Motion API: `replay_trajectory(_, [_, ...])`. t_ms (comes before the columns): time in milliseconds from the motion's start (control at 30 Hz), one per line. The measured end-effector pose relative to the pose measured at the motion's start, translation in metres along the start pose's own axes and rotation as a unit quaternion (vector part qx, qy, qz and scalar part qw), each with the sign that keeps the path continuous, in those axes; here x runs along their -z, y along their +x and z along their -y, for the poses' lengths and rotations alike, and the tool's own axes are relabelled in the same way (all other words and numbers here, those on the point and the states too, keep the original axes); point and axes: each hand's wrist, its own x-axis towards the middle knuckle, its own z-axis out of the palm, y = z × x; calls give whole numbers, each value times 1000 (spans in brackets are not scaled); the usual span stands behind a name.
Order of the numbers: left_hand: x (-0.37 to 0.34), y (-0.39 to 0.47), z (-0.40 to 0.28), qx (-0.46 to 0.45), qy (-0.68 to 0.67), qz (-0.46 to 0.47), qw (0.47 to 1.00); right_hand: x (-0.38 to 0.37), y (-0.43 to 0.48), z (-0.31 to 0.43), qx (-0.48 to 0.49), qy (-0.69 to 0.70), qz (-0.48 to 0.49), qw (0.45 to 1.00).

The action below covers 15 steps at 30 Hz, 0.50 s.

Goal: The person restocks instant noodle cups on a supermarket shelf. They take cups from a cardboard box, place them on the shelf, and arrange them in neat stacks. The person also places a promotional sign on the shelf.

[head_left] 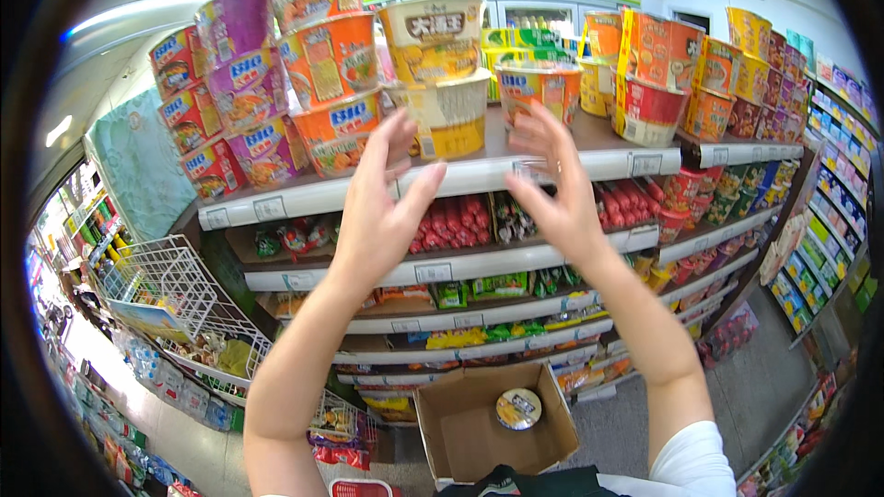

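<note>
Both hands are raised in front of the top shelf, apart from each other, and slightly blurred. My left hand [387,193] has fingers and thumb spread with nothing between them. Its fingertips overlap the left edge of a cream-and-yellow instant noodle tub [452,117]; whether they touch cannot be told. A similar tub [435,41] is stacked on top of it. Likewise empty, my right hand [556,193] hovers before an orange noodle tub [540,86] and partly hides it. Below my arms, an open cardboard box [469,428] holds one noodle tub with a cream lid [519,408].
Stacked purple noodle tubs [246,86] and orange ones [330,59] stand to the left. Taped noodle packs [652,76] stand to the right. Red-wrapped sausages [452,224] fill a lower shelf. A white wire rack [173,283] juts out at left, and a red basket [360,488] sits below.
</note>
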Motion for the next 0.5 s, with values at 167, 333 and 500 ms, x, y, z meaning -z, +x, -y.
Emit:
replay_trajectory(167, [-19, -123, 42, 230, -135, 107, 958, 15, -195, -26, -9, -135, 53, 989])
replay_trajectory(333, [-59, -256, 102, 497, -199, 165, 828, 10, -368, -43, -377, -83, 55, 921])
replay_trajectory(500, [-111, -365, 174, 610, -169, 218, 743, 20, -502, -69, -608, -62, 68, 789])
